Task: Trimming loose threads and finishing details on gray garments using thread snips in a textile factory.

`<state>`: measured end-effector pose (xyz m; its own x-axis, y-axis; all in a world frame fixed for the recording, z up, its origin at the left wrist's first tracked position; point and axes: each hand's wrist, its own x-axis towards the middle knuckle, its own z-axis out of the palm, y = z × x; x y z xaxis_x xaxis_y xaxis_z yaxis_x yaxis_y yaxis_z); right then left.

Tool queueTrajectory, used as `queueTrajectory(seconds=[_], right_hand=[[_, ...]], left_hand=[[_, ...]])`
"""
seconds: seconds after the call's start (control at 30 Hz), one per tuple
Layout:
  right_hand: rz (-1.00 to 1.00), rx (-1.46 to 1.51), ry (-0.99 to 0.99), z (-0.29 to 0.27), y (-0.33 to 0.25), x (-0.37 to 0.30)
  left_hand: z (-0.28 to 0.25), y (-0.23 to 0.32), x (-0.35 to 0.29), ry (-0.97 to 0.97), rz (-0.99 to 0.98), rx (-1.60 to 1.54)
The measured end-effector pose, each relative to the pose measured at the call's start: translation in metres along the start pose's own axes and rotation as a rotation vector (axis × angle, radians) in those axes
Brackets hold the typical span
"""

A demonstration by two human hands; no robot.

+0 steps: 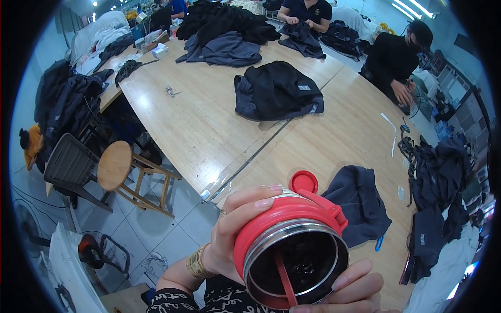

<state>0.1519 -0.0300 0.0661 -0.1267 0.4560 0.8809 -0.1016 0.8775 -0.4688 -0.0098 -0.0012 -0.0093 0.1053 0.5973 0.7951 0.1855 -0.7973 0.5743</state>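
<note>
A red insulated tumbler (261,219) with a steel rim is tipped toward me close to the view. Dark liquid with glossy lumps like ice (308,263) shows inside, and a red straw (284,279) leans out over the near rim. My left hand (235,227), with gold bangles at its wrist, wraps round the tumbler's left side. At the lower right, the curled fingers of my right hand (360,289) meet the rim; its thumb is by the straw, partly cut off. A round red cap (303,181) shows just beyond the tumbler.
Dark folded garments (357,206) lie right of the tumbler, with a blue cutter (380,243) beside them. A black garment (279,91) sits mid-table (182,125). Two co-workers (399,68) handle items at the far side. A wooden stool (116,166) stands left.
</note>
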Motion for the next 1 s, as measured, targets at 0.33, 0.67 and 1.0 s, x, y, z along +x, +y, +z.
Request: queueTrajectory(seconds=[0.33, 0.67, 1.0], right_hand=[[0.223, -0.218, -0.488, -0.023, 0.017, 0.004], [0.609, -0.374, -0.398, -0.056, 0.103, 0.006], [0.474, -0.970, -1.142, -0.068, 0.242, -0.077]], left_hand=[[0.008, -0.013, -0.027, 0.059, -0.194, -0.098], [0.020, -0.060, -0.075, 0.136, -0.506, -0.140], [0.033, -0.092, -0.093, 0.119, -0.511, -0.065]])
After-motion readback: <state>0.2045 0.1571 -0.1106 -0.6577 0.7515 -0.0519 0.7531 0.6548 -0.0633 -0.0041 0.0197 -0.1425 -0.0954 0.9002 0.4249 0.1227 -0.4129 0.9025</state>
